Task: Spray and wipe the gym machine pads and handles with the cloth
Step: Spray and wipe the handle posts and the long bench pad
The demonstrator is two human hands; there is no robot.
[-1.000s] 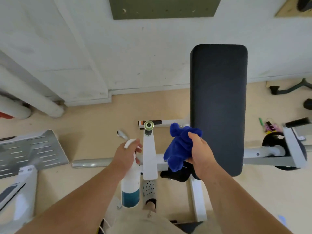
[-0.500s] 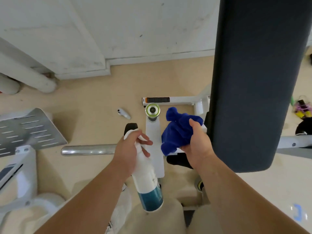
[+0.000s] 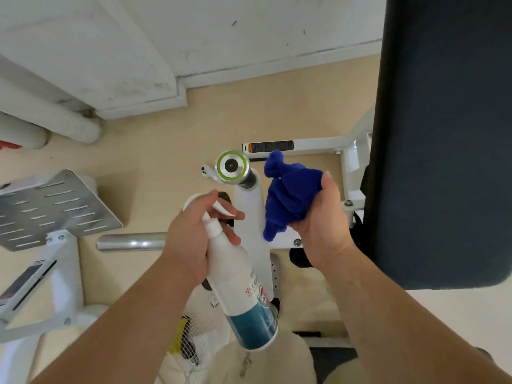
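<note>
My left hand [image 3: 194, 234] grips a white spray bottle [image 3: 243, 289] with a teal lower band, fingers around the trigger head, the nozzle pointing right toward the cloth. A bunched blue cloth [image 3: 288, 198] sits in my right hand [image 3: 321, 220], held just to the right of the nozzle. The long black back pad [image 3: 443, 134] of the gym machine fills the right side, close beside my right hand. Below my hands stands the white machine post [image 3: 249, 214] with a chrome, green-ringed knob [image 3: 232, 166].
A chrome bar [image 3: 130, 242] sticks out left of the post. A perforated metal footplate [image 3: 52, 209] on a white frame lies at the left. White frame tubes [image 3: 318, 144] run behind the cloth. A white wall and skirting [image 3: 166, 65] close the far side; a mesh bag [image 3: 194, 336] hangs below.
The view has moved closer and lower, so the black pad now fills the right side. The bottle has tilted with its nozzle toward the cloth; my right hand lifted the cloth slightly.
</note>
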